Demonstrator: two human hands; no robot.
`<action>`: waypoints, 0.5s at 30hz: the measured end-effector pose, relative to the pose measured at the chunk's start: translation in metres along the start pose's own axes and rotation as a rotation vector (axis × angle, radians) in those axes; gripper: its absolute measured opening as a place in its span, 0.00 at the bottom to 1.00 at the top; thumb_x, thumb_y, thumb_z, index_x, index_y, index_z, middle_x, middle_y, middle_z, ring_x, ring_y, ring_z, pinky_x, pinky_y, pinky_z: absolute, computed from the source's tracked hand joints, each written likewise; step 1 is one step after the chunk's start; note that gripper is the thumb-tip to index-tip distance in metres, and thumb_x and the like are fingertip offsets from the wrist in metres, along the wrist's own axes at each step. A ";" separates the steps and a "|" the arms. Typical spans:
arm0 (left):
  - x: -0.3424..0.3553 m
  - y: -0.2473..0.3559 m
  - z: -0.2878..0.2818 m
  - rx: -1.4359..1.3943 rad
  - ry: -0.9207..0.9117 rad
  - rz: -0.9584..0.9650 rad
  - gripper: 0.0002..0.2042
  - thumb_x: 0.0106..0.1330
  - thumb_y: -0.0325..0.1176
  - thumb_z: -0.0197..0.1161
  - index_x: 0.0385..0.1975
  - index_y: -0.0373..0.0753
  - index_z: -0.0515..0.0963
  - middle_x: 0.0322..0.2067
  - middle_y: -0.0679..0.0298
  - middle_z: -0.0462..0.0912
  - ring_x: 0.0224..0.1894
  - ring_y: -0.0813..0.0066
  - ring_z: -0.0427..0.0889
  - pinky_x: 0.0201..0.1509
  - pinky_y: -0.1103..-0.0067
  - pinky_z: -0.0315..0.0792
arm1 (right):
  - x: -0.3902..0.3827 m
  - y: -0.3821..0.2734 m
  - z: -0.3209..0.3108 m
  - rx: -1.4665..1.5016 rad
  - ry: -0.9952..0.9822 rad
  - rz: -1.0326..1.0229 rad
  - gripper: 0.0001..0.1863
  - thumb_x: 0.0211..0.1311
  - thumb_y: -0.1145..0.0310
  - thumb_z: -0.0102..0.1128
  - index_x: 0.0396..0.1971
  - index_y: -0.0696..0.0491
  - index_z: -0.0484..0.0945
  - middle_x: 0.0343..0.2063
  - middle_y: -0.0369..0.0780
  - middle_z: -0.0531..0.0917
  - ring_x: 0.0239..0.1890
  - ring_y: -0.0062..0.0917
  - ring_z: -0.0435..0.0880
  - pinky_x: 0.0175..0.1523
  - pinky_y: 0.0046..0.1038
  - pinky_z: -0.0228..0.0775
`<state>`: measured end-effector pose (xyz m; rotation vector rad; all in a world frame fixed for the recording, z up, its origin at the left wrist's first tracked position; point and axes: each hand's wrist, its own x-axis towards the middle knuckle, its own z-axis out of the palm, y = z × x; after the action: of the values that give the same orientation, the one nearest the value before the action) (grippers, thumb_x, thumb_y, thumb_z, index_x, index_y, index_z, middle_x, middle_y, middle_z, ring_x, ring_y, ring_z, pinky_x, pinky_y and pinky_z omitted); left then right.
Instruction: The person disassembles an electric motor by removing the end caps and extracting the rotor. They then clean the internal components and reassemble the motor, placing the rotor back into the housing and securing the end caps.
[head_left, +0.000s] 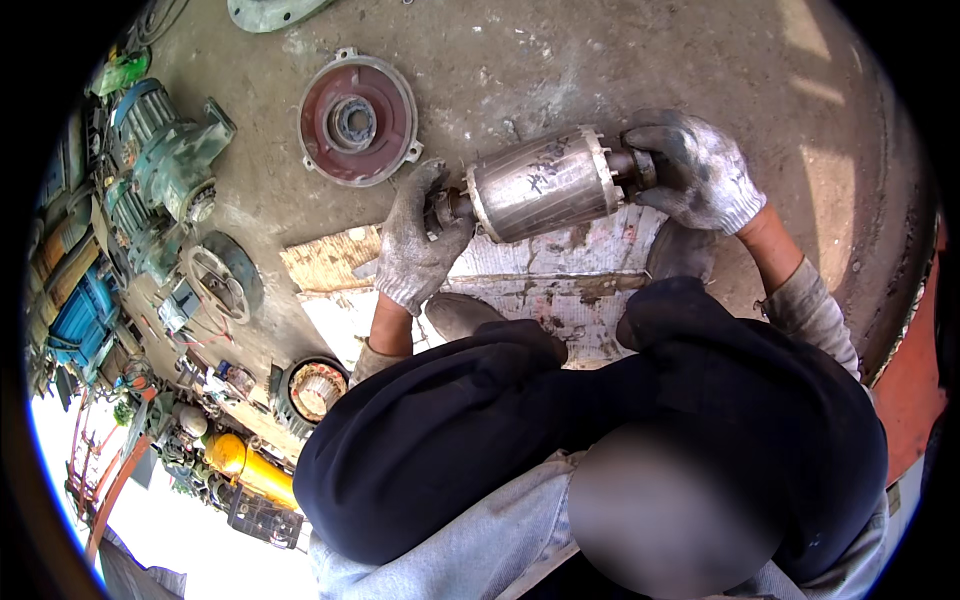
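A motor rotor (545, 185), a silvery ribbed cylinder with dark handwriting on it, is held crosswise in front of me, above a dirty flattened cardboard sheet (500, 300). My left hand (420, 240), in a soiled grey work glove, is closed around the shaft end with a bearing on the left. On the other end, my gloved right hand (695, 170) grips the shaft beside its bearing. Beyond my left hand lies a round motor end cover (385, 80), dark red inside with a bearing seat at its centre.
At the left stand green gear motors (165, 155), a grey wheel-like part (215, 280) and a blue crate (85, 315). A motor stator housing with windings (315, 390) sits near my left knee. A yellow cylinder (250, 470) lies lower left. A pale flange (270, 12) is at the top edge.
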<state>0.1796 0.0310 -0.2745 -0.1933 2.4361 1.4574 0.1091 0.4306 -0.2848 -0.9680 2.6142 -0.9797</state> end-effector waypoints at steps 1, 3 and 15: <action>-0.001 0.001 0.004 -0.043 0.000 -0.049 0.25 0.62 0.29 0.74 0.60 0.32 0.77 0.47 0.54 0.87 0.48 0.70 0.87 0.52 0.73 0.82 | 0.001 0.000 0.001 0.001 0.003 -0.004 0.34 0.49 0.60 0.85 0.58 0.47 0.82 0.59 0.45 0.85 0.59 0.46 0.86 0.62 0.43 0.79; -0.002 0.006 0.010 0.013 0.027 -0.160 0.21 0.62 0.27 0.71 0.55 0.31 0.79 0.42 0.56 0.88 0.42 0.74 0.86 0.48 0.75 0.81 | 0.002 0.000 0.002 0.002 0.008 -0.010 0.34 0.49 0.60 0.85 0.59 0.47 0.82 0.58 0.45 0.85 0.58 0.46 0.86 0.62 0.43 0.79; 0.003 0.000 0.003 -0.310 0.264 -0.216 0.18 0.70 0.32 0.74 0.54 0.33 0.79 0.43 0.62 0.85 0.43 0.76 0.82 0.48 0.77 0.79 | 0.000 0.003 0.002 -0.027 0.019 -0.057 0.34 0.50 0.60 0.84 0.60 0.48 0.81 0.59 0.45 0.85 0.58 0.46 0.86 0.61 0.43 0.79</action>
<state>0.1775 0.0339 -0.2763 -0.7345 2.2737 1.7936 0.1084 0.4316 -0.2885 -1.0496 2.6356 -0.9729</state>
